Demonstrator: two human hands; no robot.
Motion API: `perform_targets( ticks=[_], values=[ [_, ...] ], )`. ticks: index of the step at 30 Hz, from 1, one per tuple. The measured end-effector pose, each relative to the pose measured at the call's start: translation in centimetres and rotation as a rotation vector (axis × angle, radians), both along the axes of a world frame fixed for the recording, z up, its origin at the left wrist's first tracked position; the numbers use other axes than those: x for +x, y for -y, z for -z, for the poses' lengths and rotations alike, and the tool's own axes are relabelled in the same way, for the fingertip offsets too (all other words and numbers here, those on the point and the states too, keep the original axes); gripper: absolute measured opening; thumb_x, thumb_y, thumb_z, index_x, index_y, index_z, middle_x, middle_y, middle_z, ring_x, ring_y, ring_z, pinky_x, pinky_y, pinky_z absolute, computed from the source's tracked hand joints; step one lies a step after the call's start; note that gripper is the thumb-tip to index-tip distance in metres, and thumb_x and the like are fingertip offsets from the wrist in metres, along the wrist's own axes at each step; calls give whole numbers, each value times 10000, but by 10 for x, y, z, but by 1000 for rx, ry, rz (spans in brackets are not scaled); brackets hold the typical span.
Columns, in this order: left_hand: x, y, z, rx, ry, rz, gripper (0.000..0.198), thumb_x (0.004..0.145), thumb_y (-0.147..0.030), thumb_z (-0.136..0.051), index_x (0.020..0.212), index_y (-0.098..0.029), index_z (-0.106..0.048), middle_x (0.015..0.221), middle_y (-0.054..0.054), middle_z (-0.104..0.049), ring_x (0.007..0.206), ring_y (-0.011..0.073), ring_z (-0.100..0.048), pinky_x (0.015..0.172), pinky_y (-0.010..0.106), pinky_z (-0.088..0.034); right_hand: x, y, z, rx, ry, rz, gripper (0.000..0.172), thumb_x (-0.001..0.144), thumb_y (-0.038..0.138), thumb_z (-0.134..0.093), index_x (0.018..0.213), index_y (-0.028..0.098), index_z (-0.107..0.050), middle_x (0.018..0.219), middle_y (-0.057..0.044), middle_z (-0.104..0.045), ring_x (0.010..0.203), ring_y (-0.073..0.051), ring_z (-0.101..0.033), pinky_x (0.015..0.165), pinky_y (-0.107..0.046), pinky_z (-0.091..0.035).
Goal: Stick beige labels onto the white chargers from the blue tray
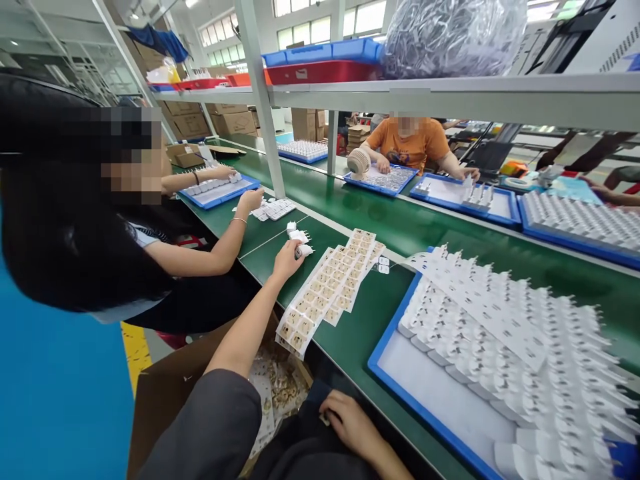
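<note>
My left hand (287, 261) reaches out over the green belt (350, 333) with its fingers closed on a white plug adapter (304, 251). Two more white adapters (297, 233) lie just beyond it. Sheets of small tan labels (330, 287) lie fanned out to the right of that hand. My right hand (351, 421) rests low on my lap below the belt's edge. Its fingers are curled, and a small pale piece (325, 420) shows at the fingertips that I cannot make out.
A blue tray (387, 347) at the right holds several rows of white adapters. A cardboard box (165, 400) with label scraps sits by my knee. A co-worker at the left has a hand (250, 199) by a cluster of adapters (274, 209). Another person in orange (413, 143) sits opposite.
</note>
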State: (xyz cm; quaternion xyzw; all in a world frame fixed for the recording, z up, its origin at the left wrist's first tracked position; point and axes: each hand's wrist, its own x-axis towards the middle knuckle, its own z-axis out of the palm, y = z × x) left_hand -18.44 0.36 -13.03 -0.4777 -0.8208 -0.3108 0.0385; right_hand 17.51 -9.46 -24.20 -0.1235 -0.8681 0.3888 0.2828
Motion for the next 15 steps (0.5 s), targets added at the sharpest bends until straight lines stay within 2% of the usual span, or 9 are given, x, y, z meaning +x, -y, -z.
perform_targets(
  ticks=[6, 10, 15],
  values=[
    [-24, -14, 8, -89, -102, -57, 481, 861, -185, -662, 1317, -153, -515, 1259, 149, -578, 1222, 292, -509, 1015, 381, -459, 0, -1, 19, -75, 87, -8, 225, 727, 94, -518, 784, 305, -574, 665, 3, -566, 606, -290, -705, 521, -346, -562],
    [-33, -28, 12, -100, -111, -103, 461, 869, -199, -645, 1313, -177, -525, 1276, 152, -552, 1245, 306, -500, 1002, 387, -476, 4, -8, 30, -160, 228, -69, 194, 799, 122, -526, 808, 278, -642, 765, -24, -647, 733, -278, -730, 656, -348, -577],
    [-37, -50, 18, -71, -60, -166, 441, 861, -220, -660, 1288, -216, -551, 1266, 150, -550, 1253, 329, -509, 959, 399, -509, 7, -17, 37, -251, 435, -147, 241, 884, 110, -520, 883, 231, -728, 938, -68, -736, 913, -252, -736, 825, -348, -572]
  ],
)
